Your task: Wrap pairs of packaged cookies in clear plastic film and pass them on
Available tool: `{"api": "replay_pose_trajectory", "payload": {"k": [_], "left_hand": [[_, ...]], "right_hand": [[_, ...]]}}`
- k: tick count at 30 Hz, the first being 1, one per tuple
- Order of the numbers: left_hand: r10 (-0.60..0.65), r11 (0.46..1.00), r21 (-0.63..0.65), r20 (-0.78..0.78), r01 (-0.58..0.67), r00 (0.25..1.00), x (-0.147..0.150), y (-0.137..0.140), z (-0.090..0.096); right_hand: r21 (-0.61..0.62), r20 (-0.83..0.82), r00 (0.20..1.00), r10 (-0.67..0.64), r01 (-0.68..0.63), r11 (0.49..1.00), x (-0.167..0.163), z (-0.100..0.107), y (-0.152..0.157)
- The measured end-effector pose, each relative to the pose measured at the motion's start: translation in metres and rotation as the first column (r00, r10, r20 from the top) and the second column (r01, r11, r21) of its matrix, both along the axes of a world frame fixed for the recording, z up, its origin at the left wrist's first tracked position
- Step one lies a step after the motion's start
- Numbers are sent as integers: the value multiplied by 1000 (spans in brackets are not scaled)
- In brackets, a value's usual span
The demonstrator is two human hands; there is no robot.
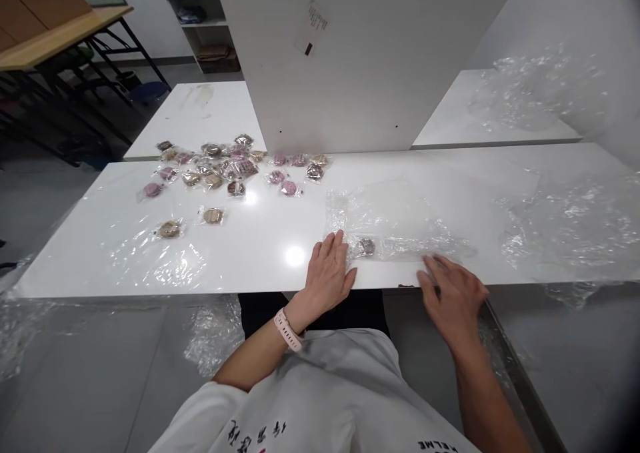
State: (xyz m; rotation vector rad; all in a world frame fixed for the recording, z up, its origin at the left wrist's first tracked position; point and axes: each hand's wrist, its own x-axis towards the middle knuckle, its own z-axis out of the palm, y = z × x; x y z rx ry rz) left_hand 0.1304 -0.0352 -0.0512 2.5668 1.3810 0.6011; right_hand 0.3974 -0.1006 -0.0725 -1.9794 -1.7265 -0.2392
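Note:
In front of me a sheet of clear plastic wrap point(395, 206) lies on the white table, its near edge folded into a strip. A small dark wrapped cookie point(367, 246) sits under or inside that folded strip. My left hand point(327, 269), with a pink band on the wrist, lies flat on the left end of the plastic, fingers stretched out, just left of the cookie. My right hand point(450, 289) is at the near right edge of the plastic, fingers loosely bent and apart, with nothing visible in them.
Several wrapped cookies point(220, 166) in pink, brown and tan are spread at the back left. Two tan ones point(171, 229) lie nearer. Crumpled clear plastic point(575, 223) covers the right end. A white upright panel point(350, 66) stands behind the table point(270, 259).

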Motion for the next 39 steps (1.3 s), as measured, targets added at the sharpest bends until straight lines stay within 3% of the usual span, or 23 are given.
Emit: {"api": "replay_pose_trajectory", "payload": {"k": [3, 6, 8, 11, 14, 16, 21, 26, 29, 33, 39], "left_hand": [[-74, 997, -31, -22, 73, 997, -10, 1, 7], [-135, 990, -46, -26, 134, 990, -17, 2, 12], [-150, 988, -44, -26, 149, 988, -19, 3, 12], [-141, 990, -19, -36, 141, 989, -22, 5, 4], [-132, 991, 27, 7, 132, 991, -25, 8, -7], [-135, 989, 69, 75, 130, 988, -27, 10, -13], [-113, 991, 104, 259, 89, 959, -30, 9, -18], [-46, 999, 19, 438, 41, 898, -31, 4, -17], [20, 999, -51, 512, 7, 859, -30, 3, -17], [74, 997, -54, 486, -55, 871, -26, 3, -21], [129, 988, 25, 389, -151, 912, -27, 8, -17]], "right_hand": [[55, -104, 980, 167, -162, 985, -32, 8, 29], [137, -188, 903, 386, -365, 921, -54, 27, 57], [118, -181, 820, 543, -530, 840, -68, 38, 70], [49, -174, 653, 737, -742, 669, -88, 48, 80], [36, -198, 514, 835, -847, 530, -104, 54, 87], [19, -227, 465, 856, -876, 481, -111, 58, 91], [-23, -365, 458, 811, -875, 484, -114, 59, 99], [-61, -386, 428, 818, -896, 440, -108, 38, 94], [-35, -361, 475, 803, -867, 497, -105, 22, 85], [10, -396, 526, 753, -817, 576, -104, 15, 73], [31, -397, 497, 772, -833, 552, -101, 19, 71]]}}
